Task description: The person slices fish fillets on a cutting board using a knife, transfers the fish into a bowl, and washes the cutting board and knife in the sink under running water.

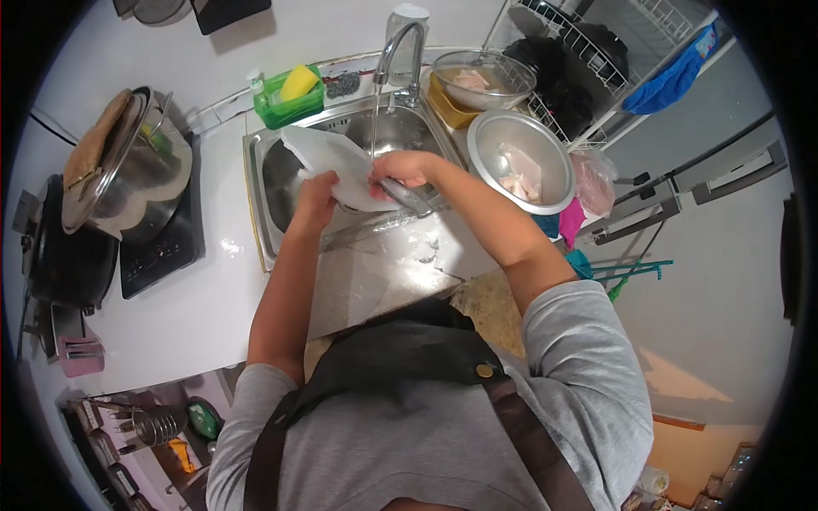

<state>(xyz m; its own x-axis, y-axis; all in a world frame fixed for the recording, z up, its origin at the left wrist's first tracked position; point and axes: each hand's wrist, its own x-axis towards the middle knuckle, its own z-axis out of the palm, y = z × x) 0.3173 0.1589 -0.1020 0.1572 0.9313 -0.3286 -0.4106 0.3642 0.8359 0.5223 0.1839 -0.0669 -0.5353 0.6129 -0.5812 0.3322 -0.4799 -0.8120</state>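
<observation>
A white cutting board (328, 157) is tilted over the steel sink (256, 183). My left hand (319, 198) is closed on its near left edge. Under the running faucet (402, 51), my right hand (404, 169) is closed over the board's right part. A broad grey metal blade, seemingly a knife (407, 198), projects from below the right hand toward the sink's near rim; its handle is hidden. Something reddish shows by the right fingertips, too small to name. Water falls beside those fingers.
Right of the sink are a steel bowl (558, 162) with pale meat pieces and a glass bowl (515, 85) over a yellow container. A green caddy (277, 111) with a yellow sponge sits behind. A large pot (175, 183) stands left on a black cooktop (158, 264).
</observation>
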